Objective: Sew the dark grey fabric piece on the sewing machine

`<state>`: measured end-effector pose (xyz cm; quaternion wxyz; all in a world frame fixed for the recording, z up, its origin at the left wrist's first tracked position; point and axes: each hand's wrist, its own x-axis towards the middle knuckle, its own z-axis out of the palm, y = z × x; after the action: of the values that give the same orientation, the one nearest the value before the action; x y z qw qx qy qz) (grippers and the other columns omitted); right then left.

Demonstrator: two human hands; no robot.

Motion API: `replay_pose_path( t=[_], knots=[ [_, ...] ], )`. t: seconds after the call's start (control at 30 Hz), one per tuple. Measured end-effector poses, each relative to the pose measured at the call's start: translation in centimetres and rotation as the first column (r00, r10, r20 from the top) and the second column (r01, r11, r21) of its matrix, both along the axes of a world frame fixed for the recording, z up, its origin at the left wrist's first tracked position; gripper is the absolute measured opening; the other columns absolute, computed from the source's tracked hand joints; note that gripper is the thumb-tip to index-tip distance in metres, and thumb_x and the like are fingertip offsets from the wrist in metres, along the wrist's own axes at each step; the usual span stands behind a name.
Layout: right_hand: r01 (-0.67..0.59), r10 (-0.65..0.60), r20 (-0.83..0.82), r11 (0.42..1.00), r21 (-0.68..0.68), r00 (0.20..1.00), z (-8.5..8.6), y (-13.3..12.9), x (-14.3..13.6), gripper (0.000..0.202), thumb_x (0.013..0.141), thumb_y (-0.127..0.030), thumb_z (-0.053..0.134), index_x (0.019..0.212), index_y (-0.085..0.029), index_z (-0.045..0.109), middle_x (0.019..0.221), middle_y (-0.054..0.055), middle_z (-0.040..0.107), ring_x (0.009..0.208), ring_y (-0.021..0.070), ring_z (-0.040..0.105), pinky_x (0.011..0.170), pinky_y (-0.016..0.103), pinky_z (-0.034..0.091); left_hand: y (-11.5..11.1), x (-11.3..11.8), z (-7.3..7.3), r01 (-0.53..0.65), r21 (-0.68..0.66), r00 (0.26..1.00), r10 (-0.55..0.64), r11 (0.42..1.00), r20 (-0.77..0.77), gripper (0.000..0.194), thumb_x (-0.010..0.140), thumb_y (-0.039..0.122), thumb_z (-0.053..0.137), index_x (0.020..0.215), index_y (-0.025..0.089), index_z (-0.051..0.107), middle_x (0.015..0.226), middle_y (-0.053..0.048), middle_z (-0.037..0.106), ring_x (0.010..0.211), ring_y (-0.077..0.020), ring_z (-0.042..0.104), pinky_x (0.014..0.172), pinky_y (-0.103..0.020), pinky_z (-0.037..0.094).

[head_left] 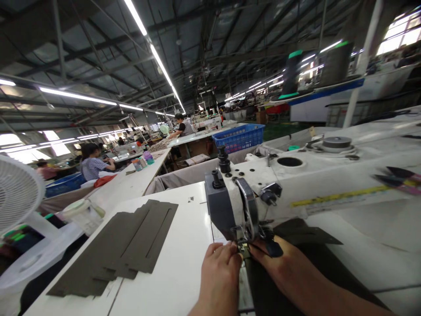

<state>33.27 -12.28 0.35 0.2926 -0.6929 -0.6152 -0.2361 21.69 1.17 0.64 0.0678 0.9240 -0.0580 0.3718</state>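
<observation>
A white sewing machine (pixel 296 180) stands on the white table (pixel 177 272) in front of me. My left hand (pixel 220 272) lies flat beside the presser foot (pixel 244 245), fingertips pressing the dark fabric piece (pixel 263 285) at the needle. My right hand (pixel 279 263) rests on the same dark fabric just right of the foot, fingers pointing at the needle. The fabric runs from under the machine arm toward me. A stack of flat dark grey cut pieces (pixel 131 245) lies on the table to my left.
A white fan (pixel 18 193) and a clear plastic jar (pixel 83 215) stand at the far left. A blue crate (pixel 240 137) sits behind the machine. Other people sit at sewing tables in the background left. Thread cones (pixel 292 74) stand on a shelf at upper right.
</observation>
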Motion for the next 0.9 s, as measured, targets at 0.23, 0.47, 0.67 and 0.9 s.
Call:
replay_pose_path(
  t=[0.23, 0.47, 0.67, 0.9],
  knots=[
    [0.003, -0.003, 0.042, 1.0, 0.006, 0.999, 0.2, -0.1, 0.2, 0.037, 0.079, 0.003, 0.033, 0.087, -0.018, 0.062, 0.081, 0.005, 0.062, 0.074, 0.0187, 0.057, 0.07, 0.029, 0.049, 0.0, 0.3, 0.3, 0.015, 0.032, 1.0, -0.016, 0.999, 0.026, 0.03, 0.1, 0.023, 0.035, 0.083, 0.017, 0.06, 0.092, -0.005, 0.067, 0.079, -0.0198, 0.064, 0.066, -0.036, 0.049],
    [0.128, -0.123, 0.074, 0.99, -0.058, 0.99, -1.3, 0.3, 0.1, 0.03, 0.081, -0.001, 0.043, 0.094, -0.019, 0.063, 0.102, 0.008, 0.062, 0.097, 0.0225, 0.057, 0.088, 0.037, 0.046, -0.3, -0.2, 0.7, 0.005, 0.056, 1.0, -0.005, 0.998, 0.011, 0.024, 0.095, 0.013, 0.036, 0.089, 0.017, 0.058, 0.099, -0.007, 0.066, 0.083, -0.0214, 0.064, 0.073, -0.038, 0.049],
    [0.157, -0.144, 0.121, 0.982, -0.104, 0.982, -0.6, 0.0, -0.6, 0.026, 0.075, 0.003, 0.048, 0.09, -0.014, 0.061, 0.092, 0.009, 0.063, 0.081, 0.0223, 0.06, 0.076, 0.034, 0.05, -1.2, -1.2, 2.2, -0.074, 0.029, 0.996, 0.075, 0.997, -0.052, 0.018, 0.088, 0.014, 0.044, 0.082, 0.017, 0.06, 0.094, -0.007, 0.065, 0.078, -0.022, 0.061, 0.072, -0.04, 0.048],
    [0.132, -0.106, 0.136, 0.973, -0.191, 0.985, 2.8, -4.8, -3.6, 0.018, 0.078, -0.023, 0.061, 0.094, -0.015, 0.063, 0.081, 0.008, 0.064, 0.069, 0.0264, 0.061, 0.059, 0.037, 0.055, -0.3, -1.3, 1.5, -0.027, 0.017, 0.994, 0.029, 0.999, -0.101, 0.012, 0.087, 0.013, 0.053, 0.088, 0.021, 0.062, 0.094, -0.001, 0.067, 0.089, -0.0208, 0.062, 0.088, -0.044, 0.044]
  ],
)
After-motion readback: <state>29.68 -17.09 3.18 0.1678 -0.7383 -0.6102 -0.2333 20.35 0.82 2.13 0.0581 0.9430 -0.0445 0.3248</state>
